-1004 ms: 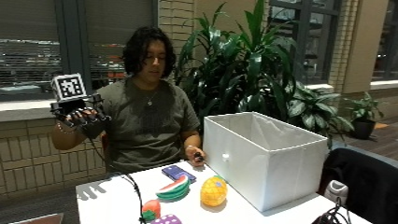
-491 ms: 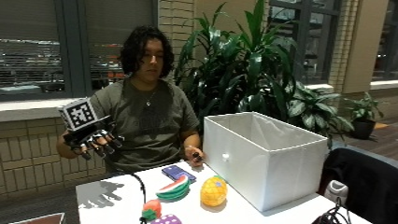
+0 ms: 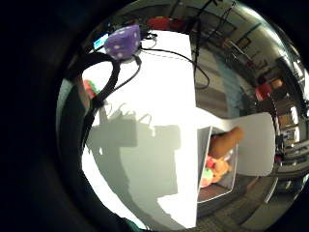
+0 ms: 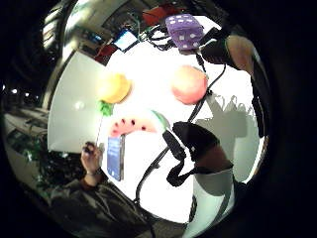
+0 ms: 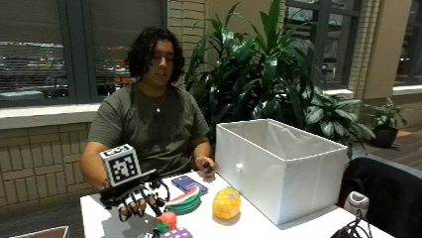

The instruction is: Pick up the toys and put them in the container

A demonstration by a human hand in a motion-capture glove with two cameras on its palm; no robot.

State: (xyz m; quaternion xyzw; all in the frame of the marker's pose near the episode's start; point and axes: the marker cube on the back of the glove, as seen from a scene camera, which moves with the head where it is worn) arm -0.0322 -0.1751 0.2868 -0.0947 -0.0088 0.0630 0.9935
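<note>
Behind you stand windows and a big plant; before you, the white table (image 5: 264,228). Your bin (image 5: 290,163) sits open, well apart from the toys, so a carry could clip its wall. Watermelon (image 5: 184,201), pineapple (image 5: 226,203), peach (image 5: 166,219) and dice (image 5: 177,233) crowd together. Your right hand (image 5: 135,201) hovers spread, holding nothing; it may knock neighbours.

Brick wall (image 5: 39,153), dark windows (image 5: 39,49), leafy plants (image 5: 264,84)
</note>
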